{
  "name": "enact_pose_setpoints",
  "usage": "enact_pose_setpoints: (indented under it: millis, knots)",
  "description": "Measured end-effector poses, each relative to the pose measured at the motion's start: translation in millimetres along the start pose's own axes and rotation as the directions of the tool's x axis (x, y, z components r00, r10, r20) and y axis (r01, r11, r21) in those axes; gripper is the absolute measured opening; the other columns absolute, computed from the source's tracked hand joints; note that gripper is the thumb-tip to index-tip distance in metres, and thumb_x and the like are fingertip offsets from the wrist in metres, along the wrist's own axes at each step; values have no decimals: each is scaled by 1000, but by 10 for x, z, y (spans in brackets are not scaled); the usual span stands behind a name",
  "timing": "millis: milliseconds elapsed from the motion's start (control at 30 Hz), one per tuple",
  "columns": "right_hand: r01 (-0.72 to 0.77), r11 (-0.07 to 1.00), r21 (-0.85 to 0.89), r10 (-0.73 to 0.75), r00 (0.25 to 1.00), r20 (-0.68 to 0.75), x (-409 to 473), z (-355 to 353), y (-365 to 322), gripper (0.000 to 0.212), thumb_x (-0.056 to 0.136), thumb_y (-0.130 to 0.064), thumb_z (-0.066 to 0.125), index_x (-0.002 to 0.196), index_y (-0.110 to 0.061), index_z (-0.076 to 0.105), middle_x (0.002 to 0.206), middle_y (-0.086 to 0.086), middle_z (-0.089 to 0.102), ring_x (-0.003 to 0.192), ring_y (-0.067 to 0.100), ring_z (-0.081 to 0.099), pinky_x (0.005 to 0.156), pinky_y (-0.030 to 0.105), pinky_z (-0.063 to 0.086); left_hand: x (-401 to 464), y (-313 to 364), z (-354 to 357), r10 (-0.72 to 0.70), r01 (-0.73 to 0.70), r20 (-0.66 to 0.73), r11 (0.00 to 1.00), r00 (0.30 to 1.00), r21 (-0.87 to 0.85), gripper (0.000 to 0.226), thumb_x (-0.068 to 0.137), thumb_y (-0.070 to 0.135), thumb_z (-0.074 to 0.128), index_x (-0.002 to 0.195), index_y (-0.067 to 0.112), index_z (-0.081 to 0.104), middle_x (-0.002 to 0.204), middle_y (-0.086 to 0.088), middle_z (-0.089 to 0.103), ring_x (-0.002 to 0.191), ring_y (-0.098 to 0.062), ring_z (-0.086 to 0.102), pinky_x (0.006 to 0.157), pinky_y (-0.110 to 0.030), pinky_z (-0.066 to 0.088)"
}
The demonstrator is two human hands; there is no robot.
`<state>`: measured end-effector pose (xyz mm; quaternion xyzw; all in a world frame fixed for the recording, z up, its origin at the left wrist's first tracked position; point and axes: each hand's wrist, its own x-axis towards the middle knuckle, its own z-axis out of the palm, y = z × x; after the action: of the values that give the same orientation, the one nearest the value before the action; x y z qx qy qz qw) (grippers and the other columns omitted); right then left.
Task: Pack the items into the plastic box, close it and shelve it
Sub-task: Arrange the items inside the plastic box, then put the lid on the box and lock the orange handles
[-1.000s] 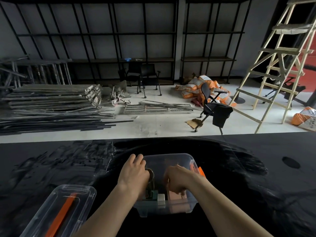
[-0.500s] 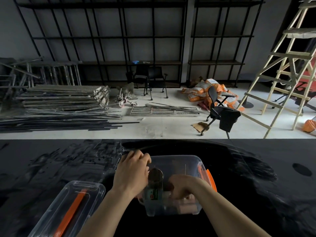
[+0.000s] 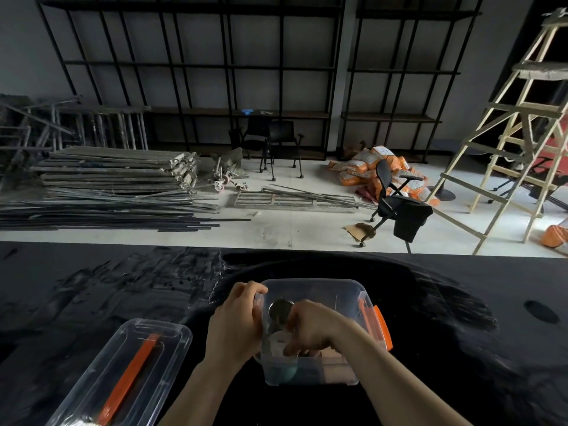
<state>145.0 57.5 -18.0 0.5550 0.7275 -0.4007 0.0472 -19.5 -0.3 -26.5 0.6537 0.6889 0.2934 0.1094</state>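
Observation:
A clear plastic box (image 3: 338, 285) with an orange latch (image 3: 382, 330) on its right side stands on the black table in front of me. Inside it a metal-topped can (image 3: 280, 307) stands upright at the left, and brown cardboard packs (image 3: 333, 359) lie on the bottom. My left hand (image 3: 236, 321) grips the box's left wall from outside. My right hand (image 3: 312, 330) reaches into the box with its fingers curled around the can, hiding most of the can's body. The box's clear lid (image 3: 172, 339), with an orange handle (image 3: 129, 376), lies apart at the lower left.
The black table (image 3: 461, 333) stretches wide to both sides. Beyond its far edge are black shelving (image 3: 215, 66) on the back wall, stacked metal bars (image 3: 107, 186), office chairs (image 3: 396, 204), orange sacks (image 3: 368, 167) and a wooden ladder (image 3: 516, 124).
My left hand has moved off the can to the box's left wall. My right hand has shifted left onto the can. The can stands deeper in the box.

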Motion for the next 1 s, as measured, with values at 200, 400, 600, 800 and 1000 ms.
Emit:
enact_pose_setpoints:
  millis: [200, 400, 600, 800, 1000]
  knots:
    - [19, 998, -56, -28, 986, -167, -135, -164, -94, 16, 86, -33, 73, 89, -17, 73, 90, 6, 78, 77, 19, 74, 63, 23, 58, -11, -118, -31, -14, 8, -89, 997, 996, -75, 19, 97, 42, 44, 113, 40, 53, 110, 18, 65, 85, -7, 67, 68, -34, 55]
    - [343, 939, 2, -280, 769, -574, -48, -163, -841, 13, 86, -38, 69, 90, -26, 69, 83, -9, 71, 79, 11, 65, 72, 29, 53, -127, -793, -386, -353, 306, -332, 934, 875, -186, 28, 98, 32, 57, 124, 22, 57, 117, -4, 68, 103, -21, 65, 86, -41, 54]
    - [435, 897, -72, -436, 850, -296, 383, 520, -1562, 19, 85, -36, 67, 98, -23, 72, 95, -4, 75, 94, 17, 69, 86, 31, 54, -657, -1653, -856, -779, 786, -391, 589, 490, -187, 57, 86, 38, 72, 130, 4, 59, 131, -28, 61, 123, -47, 55, 103, -54, 45]
    - [318, 929, -190, -341, 934, -106, 816, 1129, -1767, 50, 83, -50, 63, 125, -22, 63, 126, 5, 67, 119, 27, 61, 95, 34, 48, -1162, -2037, -824, -925, 905, -272, 337, 266, -262, 69, 83, 43, 65, 141, 11, 46, 147, -25, 47, 135, -43, 43, 107, -53, 41]
    - [294, 923, -247, -297, 955, 28, 1088, 1461, -1804, 99, 59, -64, 58, 145, -19, 42, 144, 12, 49, 137, 32, 43, 110, 42, 40, -1300, -2070, -685, -986, 884, -112, 164, 127, -437, 74, 92, 48, 53, 145, -1, 33, 147, -26, 46, 128, -44, 53, 98, -49, 49]
